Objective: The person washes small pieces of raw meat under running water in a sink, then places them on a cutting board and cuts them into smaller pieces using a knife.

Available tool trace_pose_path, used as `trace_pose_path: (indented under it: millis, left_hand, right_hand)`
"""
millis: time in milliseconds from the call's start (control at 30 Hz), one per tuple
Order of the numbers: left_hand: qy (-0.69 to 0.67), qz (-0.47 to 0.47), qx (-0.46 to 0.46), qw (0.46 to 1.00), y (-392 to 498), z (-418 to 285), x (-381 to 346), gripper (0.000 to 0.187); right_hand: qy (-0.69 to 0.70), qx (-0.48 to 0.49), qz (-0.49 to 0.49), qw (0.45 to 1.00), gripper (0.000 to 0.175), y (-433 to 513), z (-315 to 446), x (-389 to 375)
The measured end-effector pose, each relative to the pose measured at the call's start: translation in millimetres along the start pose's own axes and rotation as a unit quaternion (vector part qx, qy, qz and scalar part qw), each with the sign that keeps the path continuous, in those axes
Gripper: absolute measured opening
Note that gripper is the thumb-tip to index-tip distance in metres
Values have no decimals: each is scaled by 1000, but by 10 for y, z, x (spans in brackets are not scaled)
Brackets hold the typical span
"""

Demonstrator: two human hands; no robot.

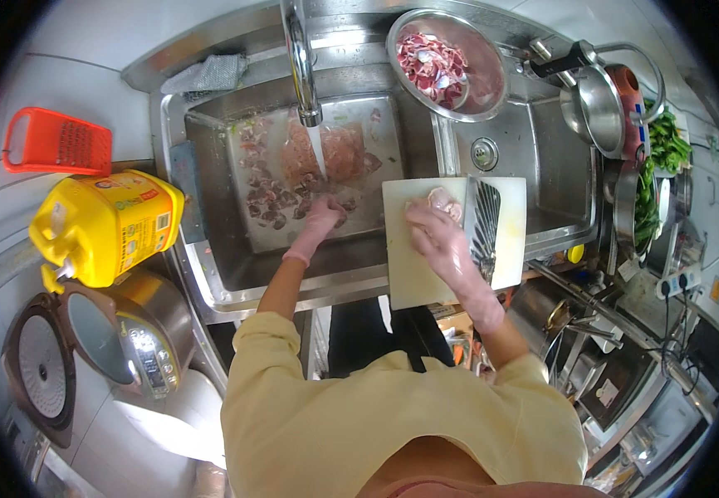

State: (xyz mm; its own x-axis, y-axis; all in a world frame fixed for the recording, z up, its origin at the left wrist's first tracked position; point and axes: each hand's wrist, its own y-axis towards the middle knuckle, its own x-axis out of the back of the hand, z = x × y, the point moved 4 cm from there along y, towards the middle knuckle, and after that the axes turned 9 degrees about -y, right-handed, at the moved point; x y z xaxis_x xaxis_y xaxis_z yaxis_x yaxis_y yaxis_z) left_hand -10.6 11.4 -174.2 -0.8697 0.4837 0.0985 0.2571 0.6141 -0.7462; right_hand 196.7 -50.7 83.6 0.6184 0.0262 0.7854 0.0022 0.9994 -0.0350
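My left hand [324, 216], in a pink glove, reaches into the large sink basin [216, 249] beneath the running faucet [307, 93]. Its fingertips are among small dark raw meat pieces [266, 202]; whether they grip one is hidden. Behind them a pinkish block of meat [344, 149], apparently in clear plastic, lies in shallow water. On the white cutting board [412, 280], which lies across the sink's front edge, my gloved right hand [437, 236] is closed around a pale raw meat piece [445, 202]. Just right of that hand lies a knife [484, 218] with a broad, dark-patterned blade.
A steel bowl of cut red meat [432, 68] sits tilted over the sink divider. Left of the sink are a red grater [60, 142], a yellow jug [110, 224] and a rice cooker [148, 330] with its lid raised. Pans and leafy greens [668, 140] crowd the right.
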Motion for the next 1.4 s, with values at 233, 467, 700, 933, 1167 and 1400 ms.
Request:
trace_pose_path:
  millis: [233,467,700,933,1167,1400]
  left_hand:
    - [-192,-57,-264,944,-479,-862,435,58]
    - [-268,-35,-225,936,-552,-1286,484,60]
    - [-423,45,-25,905,-531,-1219,418,44]
    - [-358,-24,-205,911,-556,-1279,378,23]
    - [-352,-77,-196,912,-524,-1163,436,11]
    - [-339,-55,-190,920,-543,-1123,492,10]
  right_hand:
    - [230,-157,107,954,41,1038,21,-1420]
    - [485,-248,171,821,37,1343,-276,-1602]
    - [610,-177,142,759,37,1302,-262,-1480]
    - [570,-183,113,793,26,1220,-234,-1571]
    - [569,-249,44,783,9,1245,-284,-1730]
    - [641,-261,94,716,17,1283,-317,-1676]
